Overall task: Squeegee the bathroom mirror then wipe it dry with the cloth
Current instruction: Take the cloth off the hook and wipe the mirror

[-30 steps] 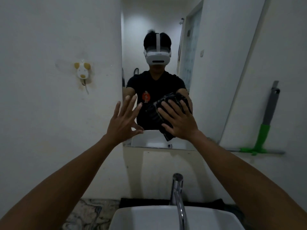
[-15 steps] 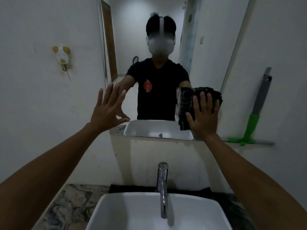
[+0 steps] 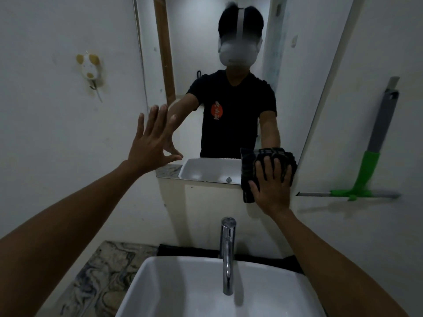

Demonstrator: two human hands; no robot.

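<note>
A tall mirror (image 3: 295,72) hangs on the white wall and reflects a person in a black shirt. My right hand (image 3: 271,185) presses a dark checked cloth (image 3: 248,165) flat against the mirror's lower right corner, the cloth hanging slightly below the bottom edge. My left hand (image 3: 152,140) is spread open, fingers apart, resting at the mirror's lower left edge with nothing in it. A squeegee (image 3: 368,161) with a grey-and-green handle leans blade-down against the wall to the right of the mirror, touched by neither hand.
Below the mirror stand a chrome tap (image 3: 227,252) and a white basin (image 3: 206,291). A marbled counter (image 3: 98,277) lies to the basin's left. A small yellow-and-white wall hook (image 3: 89,67) sits on the left wall.
My right hand has carried the cloth from the mirror's middle to the right and then down to the lower right corner. My left hand stayed spread at the left edge.
</note>
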